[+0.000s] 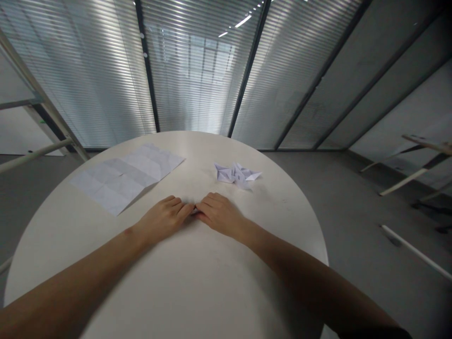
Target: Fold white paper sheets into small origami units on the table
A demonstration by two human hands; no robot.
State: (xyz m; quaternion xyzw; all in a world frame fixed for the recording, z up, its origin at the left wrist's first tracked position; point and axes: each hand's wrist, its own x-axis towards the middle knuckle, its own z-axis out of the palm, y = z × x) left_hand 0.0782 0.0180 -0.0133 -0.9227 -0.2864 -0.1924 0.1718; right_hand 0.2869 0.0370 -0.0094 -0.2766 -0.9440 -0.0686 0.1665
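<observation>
My left hand and my right hand meet near the middle of the round white table. Both are closed, thumbs and fingertips pinching a small piece of folded paper. Only a sliver of that paper shows between the thumbs; the fingers cover the rest. Just beyond my right hand lie folded paper figures with pointed ends, close together. To the left, a large creased sheet of white paper is spread out, its near right edge lifted slightly off the tabletop.
Behind the table stands a glass partition with blinds. A pale metal frame is close on the left. At the right, over the grey floor, is a piece of furniture with pale legs.
</observation>
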